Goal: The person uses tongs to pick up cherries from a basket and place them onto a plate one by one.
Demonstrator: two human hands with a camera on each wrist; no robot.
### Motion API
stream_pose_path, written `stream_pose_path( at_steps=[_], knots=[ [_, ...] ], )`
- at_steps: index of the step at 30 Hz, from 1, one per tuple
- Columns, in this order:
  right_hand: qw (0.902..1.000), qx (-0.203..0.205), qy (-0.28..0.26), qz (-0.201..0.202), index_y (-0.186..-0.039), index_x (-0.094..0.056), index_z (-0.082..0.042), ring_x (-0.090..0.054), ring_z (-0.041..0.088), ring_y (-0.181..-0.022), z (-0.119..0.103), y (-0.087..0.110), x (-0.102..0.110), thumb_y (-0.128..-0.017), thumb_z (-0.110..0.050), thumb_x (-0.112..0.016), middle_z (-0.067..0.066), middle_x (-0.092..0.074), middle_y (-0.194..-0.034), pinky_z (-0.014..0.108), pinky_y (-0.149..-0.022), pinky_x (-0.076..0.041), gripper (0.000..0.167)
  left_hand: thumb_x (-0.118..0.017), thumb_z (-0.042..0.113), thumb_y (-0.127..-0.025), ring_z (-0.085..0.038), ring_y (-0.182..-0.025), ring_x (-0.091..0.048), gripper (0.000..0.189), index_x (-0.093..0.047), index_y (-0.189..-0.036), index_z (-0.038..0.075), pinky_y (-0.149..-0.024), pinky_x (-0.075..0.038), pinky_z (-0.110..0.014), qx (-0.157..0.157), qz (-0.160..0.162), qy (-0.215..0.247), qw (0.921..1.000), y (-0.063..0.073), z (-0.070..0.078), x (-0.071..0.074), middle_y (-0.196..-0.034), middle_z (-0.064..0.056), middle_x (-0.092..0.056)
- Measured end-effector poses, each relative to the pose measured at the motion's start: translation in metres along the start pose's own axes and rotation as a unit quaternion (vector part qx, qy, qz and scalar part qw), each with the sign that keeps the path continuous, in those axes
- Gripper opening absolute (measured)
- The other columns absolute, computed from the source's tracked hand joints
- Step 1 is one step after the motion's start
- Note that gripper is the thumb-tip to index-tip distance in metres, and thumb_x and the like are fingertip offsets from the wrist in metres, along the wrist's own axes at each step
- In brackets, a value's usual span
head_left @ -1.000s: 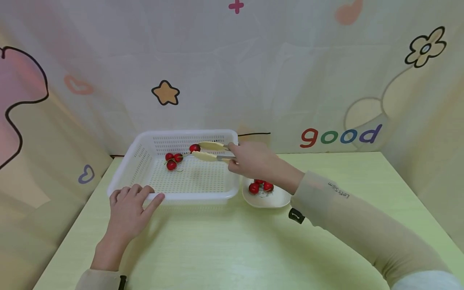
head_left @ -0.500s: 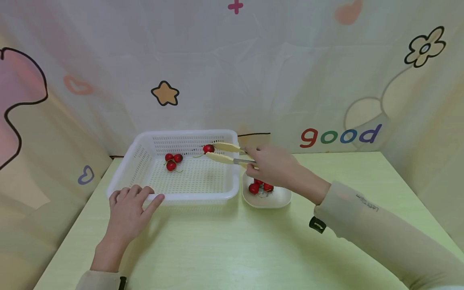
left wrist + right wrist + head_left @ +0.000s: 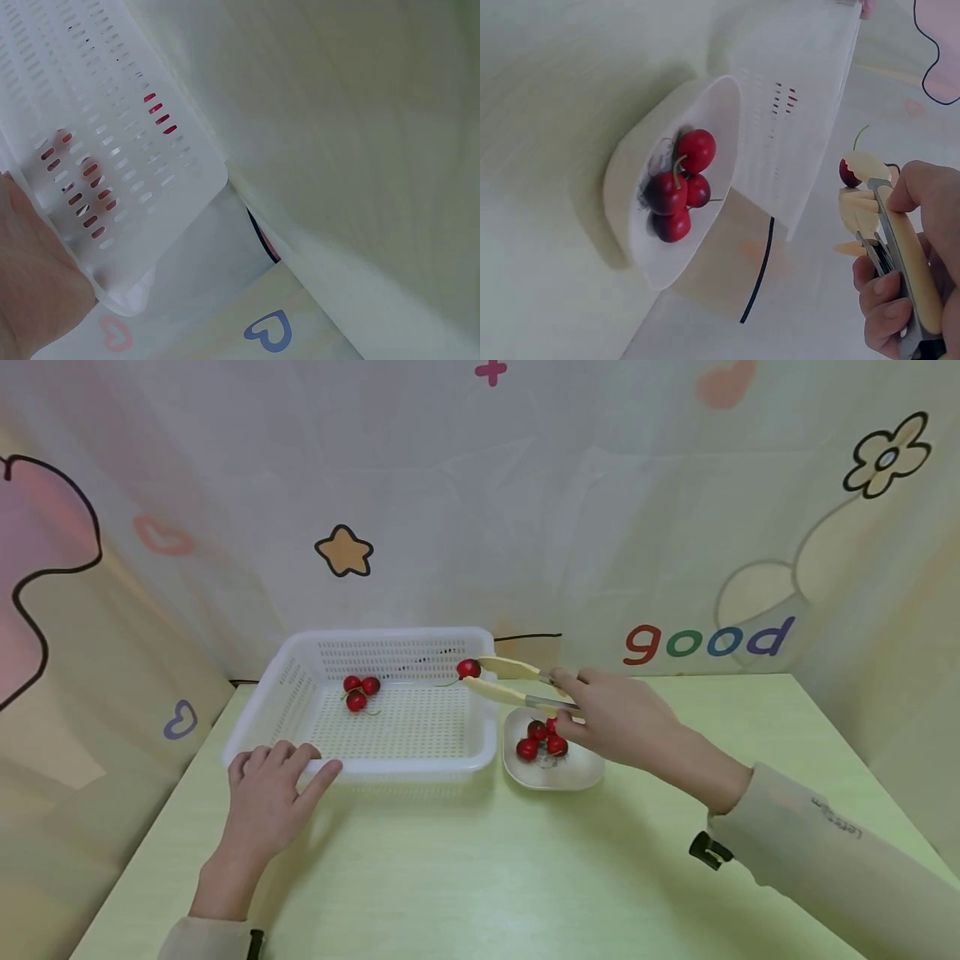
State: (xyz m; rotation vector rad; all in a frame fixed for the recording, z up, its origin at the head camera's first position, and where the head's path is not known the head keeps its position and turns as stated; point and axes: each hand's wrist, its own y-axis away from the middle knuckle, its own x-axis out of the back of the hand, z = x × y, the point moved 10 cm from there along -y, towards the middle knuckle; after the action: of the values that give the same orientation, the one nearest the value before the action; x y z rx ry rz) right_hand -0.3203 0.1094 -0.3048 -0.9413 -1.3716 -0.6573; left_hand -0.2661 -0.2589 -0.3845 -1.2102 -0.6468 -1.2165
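Observation:
In the head view my right hand (image 3: 626, 718) grips a pair of tongs (image 3: 497, 692) with cream tips and metal arms. A dark red cherry (image 3: 468, 669) is pinched between the tips, its stem trailing left, at the right end of a white perforated basket (image 3: 397, 767). The right wrist view shows this cherry (image 3: 849, 174) raised above the basket rim's level. My left hand (image 3: 266, 802) holds the basket's front left rim, fingers over the edge and thumb along it. Three cherries (image 3: 356, 702) lie inside at the back left.
A small white dish (image 3: 581, 775) stands just right of the basket, with several cherries (image 3: 671, 193) in it. Both rest on a pale green table (image 3: 450, 877). A printed curtain (image 3: 600, 543) hangs behind and along the sides.
My right hand has moved right with the tongs, carrying the cherry from mid-basket to its right end. More of the dish's cherries now show. My left hand has stayed at the rim.

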Motion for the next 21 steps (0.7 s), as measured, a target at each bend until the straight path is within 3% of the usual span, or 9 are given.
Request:
stream_pose_path(
  at_steps=[8, 16, 21],
  knots=[
    [0.9993, -0.033, -0.011, -0.015, -0.142, -0.056, -0.005, -0.050, 0.016, -0.058, 0.025, 0.019, -0.003, -0.093, -0.024, -0.064, 0.010, -0.064, -0.096, 0.028, -0.045, -0.038, 0.053, -0.052, 0.055, -0.103, -0.042, -0.106, -0.049, 0.048, -0.068, -0.112, 0.011, -0.101, -0.022, -0.067, 0.000, -0.004, 0.000, 1.0000, 0.000, -0.001, -0.003, -0.104, -0.012, -0.060],
    [0.9992, -0.036, -0.012, -0.011, -0.136, -0.059, -0.003, -0.047, 0.015, -0.059, 0.043, 0.041, -0.008, -0.094, -0.024, -0.062, 0.002, -0.057, -0.080, 0.029, -0.047, -0.038, 0.047, -0.052, 0.056, -0.103, -0.043, -0.106, -0.049, 0.048, -0.068, -0.112, 0.011, -0.101, -0.022, -0.067, 0.002, -0.003, -0.005, 1.0000, -0.001, -0.001, -0.001, -0.105, -0.012, -0.061],
    [0.9989, -0.042, -0.014, -0.012, -0.136, -0.059, -0.003, -0.046, 0.014, -0.058, 0.054, 0.053, -0.017, -0.093, -0.025, -0.062, 0.001, -0.057, -0.080, 0.030, -0.046, -0.037, 0.048, -0.051, 0.056, -0.104, -0.043, -0.106, -0.048, 0.048, -0.067, -0.112, 0.011, -0.101, -0.021, -0.066, 0.004, -0.006, -0.004, 1.0000, 0.000, -0.001, 0.000, -0.105, -0.012, -0.060]
  ],
)
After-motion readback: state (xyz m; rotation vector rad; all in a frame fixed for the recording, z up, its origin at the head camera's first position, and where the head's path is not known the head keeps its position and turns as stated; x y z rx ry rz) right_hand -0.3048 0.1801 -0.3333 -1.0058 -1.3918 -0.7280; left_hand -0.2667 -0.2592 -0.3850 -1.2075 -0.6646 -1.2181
